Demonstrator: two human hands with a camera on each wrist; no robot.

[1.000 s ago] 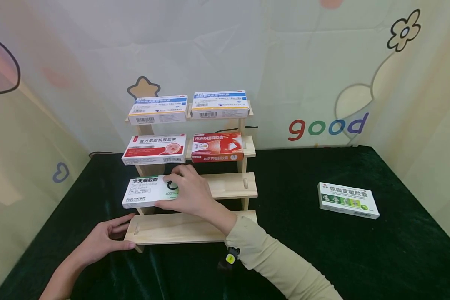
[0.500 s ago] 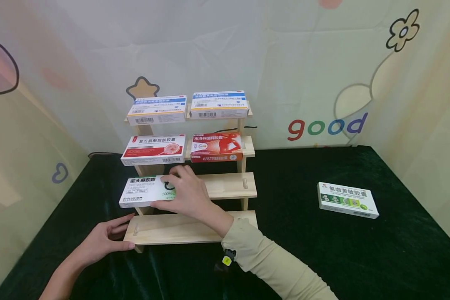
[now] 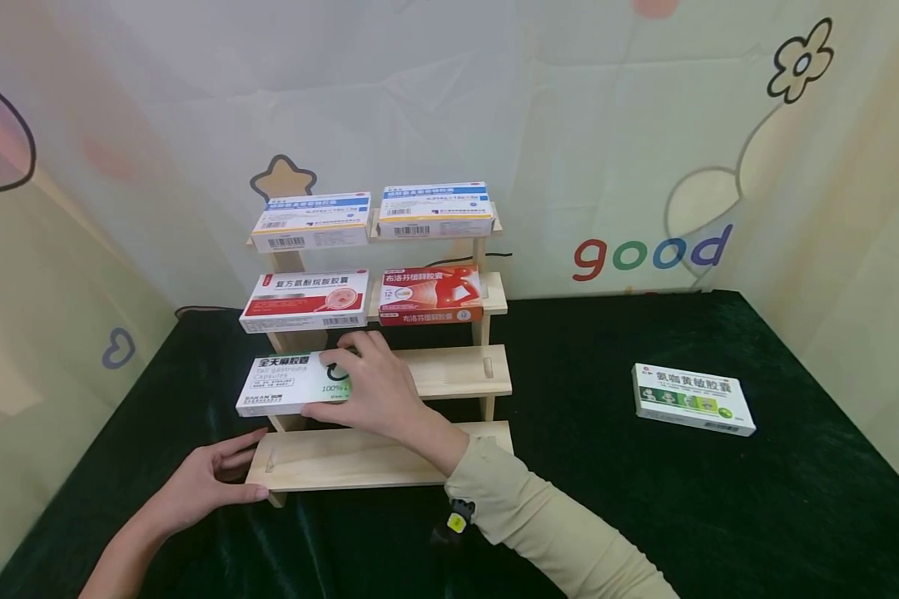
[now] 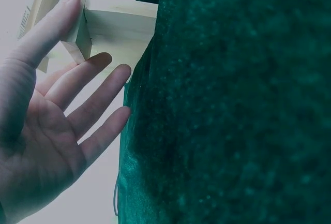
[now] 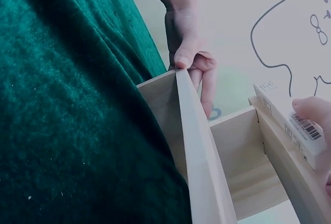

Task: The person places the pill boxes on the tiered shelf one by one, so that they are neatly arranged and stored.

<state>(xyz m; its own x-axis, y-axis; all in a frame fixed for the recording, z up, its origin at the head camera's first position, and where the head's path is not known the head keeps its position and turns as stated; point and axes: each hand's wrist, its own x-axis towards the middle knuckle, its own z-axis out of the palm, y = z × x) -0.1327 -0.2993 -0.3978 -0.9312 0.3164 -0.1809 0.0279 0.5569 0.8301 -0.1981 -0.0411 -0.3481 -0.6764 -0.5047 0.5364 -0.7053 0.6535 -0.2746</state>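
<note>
My right hand [image 3: 374, 383] grips the right part of a white and green medicine box [image 3: 280, 387], its thumb at the near edge and its fingers at the far edge. The box lies flat on the left of the second shelf up [image 3: 457, 370] of a stepped wooden rack. In the right wrist view, the thumb rests against the barcode side of the box [image 5: 295, 125]. My left hand [image 3: 202, 482] holds the left end of the rack's bottom shelf [image 3: 330, 462]. Its thumb is on the front edge and its index finger behind, while the other fingers [image 4: 106, 92] stay loosely spread.
Two white and blue medicine boxes [image 3: 310, 220] stand on the top shelf. Below them are a white and red box [image 3: 307, 301] and a red box [image 3: 430, 295]. Another white and green box [image 3: 692, 399] lies on the dark green cloth [image 3: 607, 491] at right.
My right hand has slid the white and green box slightly left along its shelf. The left hand has kept its hold on the rack.
</note>
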